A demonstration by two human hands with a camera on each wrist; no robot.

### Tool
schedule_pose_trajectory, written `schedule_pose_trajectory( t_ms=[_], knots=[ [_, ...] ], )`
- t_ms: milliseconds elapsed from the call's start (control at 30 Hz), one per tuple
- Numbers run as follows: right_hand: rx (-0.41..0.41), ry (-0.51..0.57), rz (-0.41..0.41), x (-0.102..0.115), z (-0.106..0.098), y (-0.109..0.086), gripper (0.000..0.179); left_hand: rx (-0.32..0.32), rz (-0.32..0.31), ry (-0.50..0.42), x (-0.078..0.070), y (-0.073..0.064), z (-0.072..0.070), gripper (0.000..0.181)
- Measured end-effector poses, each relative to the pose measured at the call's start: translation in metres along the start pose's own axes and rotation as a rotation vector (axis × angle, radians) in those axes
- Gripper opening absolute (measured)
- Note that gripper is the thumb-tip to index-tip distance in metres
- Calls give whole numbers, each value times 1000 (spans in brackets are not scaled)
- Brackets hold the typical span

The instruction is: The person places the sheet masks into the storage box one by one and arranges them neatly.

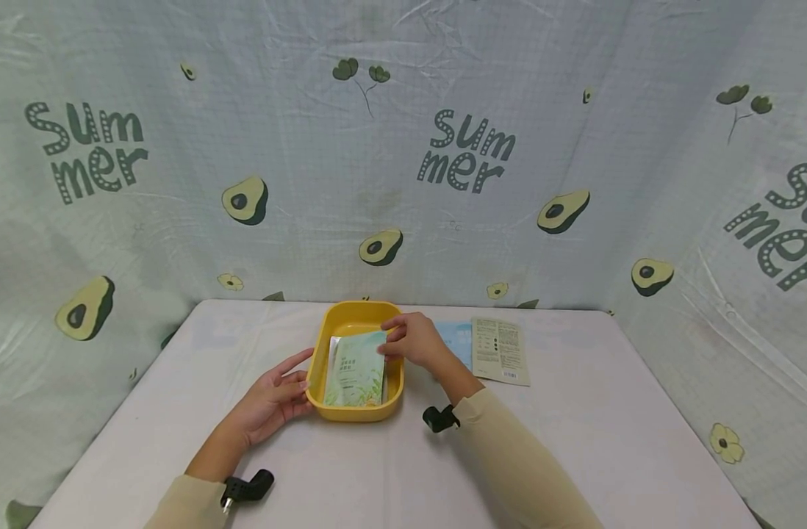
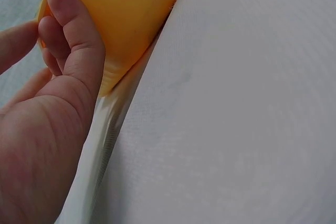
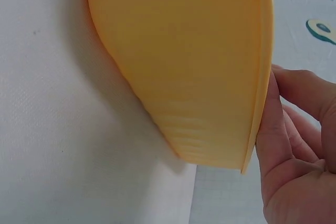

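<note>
A yellow plastic tray (image 1: 360,414) stands on the table, with a pale green printed packet (image 1: 353,367) lying over a whitish one inside it. My left hand (image 1: 274,400) is at the tray's left side, fingers loosely extended and touching its wall near the rim. The left wrist view shows these fingers (image 2: 79,40) against the yellow wall. My right hand (image 1: 413,342) reaches over the tray's right rim and pinches the green packet's upper right edge between thumb and fingers. In the right wrist view, the tray's outer wall (image 3: 178,66) hides the packets and fingertips.
Right of the tray lies a beige packet (image 1: 499,353) with printed text and a barcode, overlapping a light blue packet (image 1: 458,342) that the right hand partly covers. A white cloth covers the table (image 1: 390,477). Behind it hangs a curtain (image 1: 311,147) printed with avocados.
</note>
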State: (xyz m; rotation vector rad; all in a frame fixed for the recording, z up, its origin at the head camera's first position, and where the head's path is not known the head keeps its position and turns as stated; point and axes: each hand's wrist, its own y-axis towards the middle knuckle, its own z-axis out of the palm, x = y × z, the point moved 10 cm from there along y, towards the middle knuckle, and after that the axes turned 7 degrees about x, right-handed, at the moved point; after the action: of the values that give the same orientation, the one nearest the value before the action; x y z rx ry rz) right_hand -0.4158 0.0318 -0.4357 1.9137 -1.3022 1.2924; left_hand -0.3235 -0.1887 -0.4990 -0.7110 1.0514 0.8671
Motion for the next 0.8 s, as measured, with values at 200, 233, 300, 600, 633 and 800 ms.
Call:
schedule_pose_trajectory(
  t_ms=[200, 233, 300, 600, 633, 800],
  knots=[
    [-13, -3, -6, 2, 1, -4, 45, 4, 4, 0, 1, 0, -1, 76],
    [-18, -5, -1, 3, 1, -5, 45, 1, 2, -2, 1, 0, -1, 76],
    [-33, -39, 10, 4, 0, -7, 45, -4, 1, -4, 1, 0, -2, 76],
    [-90, -122, 8, 9, -24, -27, 45, -10, 1, 21, 0, 0, 0, 76],
    [-93, -112, 9, 7, -27, -29, 44, -15, 0, 21, 0, 0, 0, 76],
    [-121, -93, 10, -9, -43, -37, 43, -14, -3, 21, -1, -2, 2, 78]
  ],
)
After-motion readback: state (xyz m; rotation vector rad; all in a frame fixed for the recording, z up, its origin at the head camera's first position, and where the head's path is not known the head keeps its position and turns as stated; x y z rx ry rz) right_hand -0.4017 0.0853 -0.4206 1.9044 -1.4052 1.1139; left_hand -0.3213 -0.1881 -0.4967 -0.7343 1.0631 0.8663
